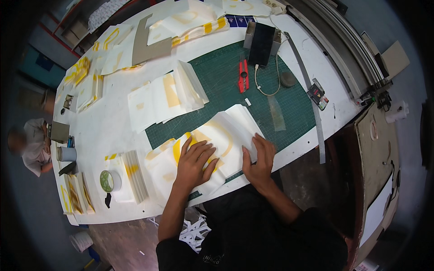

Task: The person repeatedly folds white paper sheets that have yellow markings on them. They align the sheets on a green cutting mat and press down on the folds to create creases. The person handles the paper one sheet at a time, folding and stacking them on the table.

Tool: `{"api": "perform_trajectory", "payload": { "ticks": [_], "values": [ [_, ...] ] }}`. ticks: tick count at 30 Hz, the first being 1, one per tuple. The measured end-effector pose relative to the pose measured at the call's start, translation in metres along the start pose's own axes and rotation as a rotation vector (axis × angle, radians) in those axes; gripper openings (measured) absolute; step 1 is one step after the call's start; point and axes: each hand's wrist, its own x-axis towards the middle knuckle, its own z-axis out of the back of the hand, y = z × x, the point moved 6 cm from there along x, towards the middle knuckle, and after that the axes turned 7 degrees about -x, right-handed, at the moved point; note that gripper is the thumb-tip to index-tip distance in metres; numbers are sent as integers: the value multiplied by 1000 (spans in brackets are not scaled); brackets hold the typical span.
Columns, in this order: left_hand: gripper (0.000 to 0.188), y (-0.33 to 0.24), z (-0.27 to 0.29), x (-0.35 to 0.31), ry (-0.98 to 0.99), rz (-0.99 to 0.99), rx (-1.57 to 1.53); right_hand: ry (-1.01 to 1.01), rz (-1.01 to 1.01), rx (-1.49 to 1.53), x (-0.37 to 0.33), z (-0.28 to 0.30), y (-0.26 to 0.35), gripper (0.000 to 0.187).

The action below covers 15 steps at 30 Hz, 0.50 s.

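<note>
A folded white paper sheet with yellow printed curves (228, 128) lies in front of me, partly over the near edge of a green cutting mat (296, 115). My left hand (194, 165) rests on the sheet, its fingers spread over the yellow print. At the sheet's right side is my right hand (260, 160), thumb and fingers apart against the paper edge. Neither hand is wrapped round anything. More printed paper peeks out beneath the left hand. Just beyond, a stack of folded sheets (172, 97) stands half fanned on the mat.
Red-handled cutters (243, 77), a phone (261, 44) with a cable and a round dark puck (287, 79) sit on the mat. A steel ruler (320, 131) crosses the table's right edge. A tape roll (110, 181) lies near left. Another person (36, 144) is at far left.
</note>
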Motion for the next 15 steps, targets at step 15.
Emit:
{"api": "perform_trajectory", "payload": {
  "ticks": [15],
  "values": [
    [67,0,3,-10,-105,-2,34,171,153,171,-9,-2,29,68]
  ]
}}
